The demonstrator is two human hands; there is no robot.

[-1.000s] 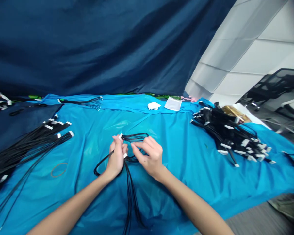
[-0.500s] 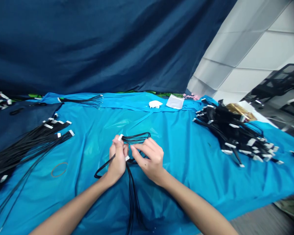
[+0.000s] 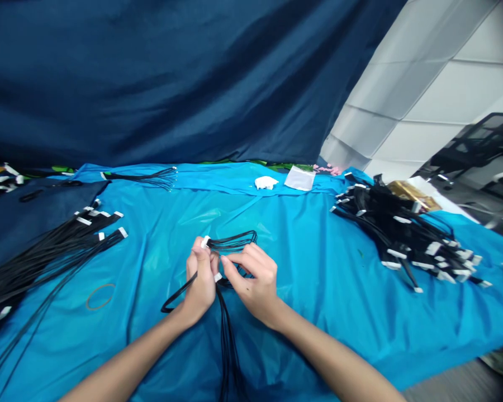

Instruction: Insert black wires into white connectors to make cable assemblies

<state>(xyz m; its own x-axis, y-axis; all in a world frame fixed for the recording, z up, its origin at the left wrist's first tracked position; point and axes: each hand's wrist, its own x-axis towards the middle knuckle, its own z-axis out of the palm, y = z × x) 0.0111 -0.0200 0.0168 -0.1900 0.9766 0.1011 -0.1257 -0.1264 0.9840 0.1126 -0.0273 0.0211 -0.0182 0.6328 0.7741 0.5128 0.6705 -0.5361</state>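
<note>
1. The black cables are in front of the person, between the two hands and above the blue cloth-covered tabletop; they bend in loops, and some strands hang down toward the person.
2. The left hand is closed around these cables, with a white plug at its thumb.
3. The right hand has thumb and forefinger close together beside the cables; I cannot tell what they pinch.
4. At left lie a thin rubber band and, farther, a long cable pile.
5. At right lies another cable heap.
6. Behind, a crumpled white piece is near a clear bag.
</note>
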